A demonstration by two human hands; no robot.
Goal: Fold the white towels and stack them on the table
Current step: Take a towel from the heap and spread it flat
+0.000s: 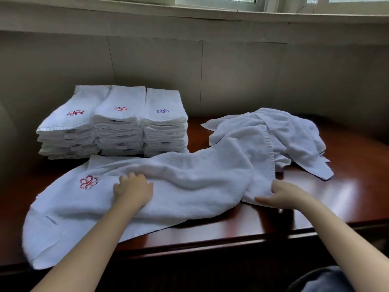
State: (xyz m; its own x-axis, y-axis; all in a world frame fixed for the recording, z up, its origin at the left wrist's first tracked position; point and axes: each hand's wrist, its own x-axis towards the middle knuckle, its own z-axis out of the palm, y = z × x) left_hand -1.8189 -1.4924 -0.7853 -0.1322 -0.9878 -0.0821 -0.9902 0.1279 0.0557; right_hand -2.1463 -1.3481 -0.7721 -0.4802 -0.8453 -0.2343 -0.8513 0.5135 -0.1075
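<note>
Running lengthwise along the table's [315,199] front edge, the towel [189,186] has its right end pinched by the right hand [283,194] — left hand [132,190] presses flat at its middle.

Soft, nubby terry-cloth towel [189,186], matt white, under the left hand [133,191], with a stitched red thread emblem [88,182] just left of it. Right of the right hand [282,191], the dark red wooden table [347,186] gleams glossy. Beyond both hands, a smooth matt wall [231,76].
</note>
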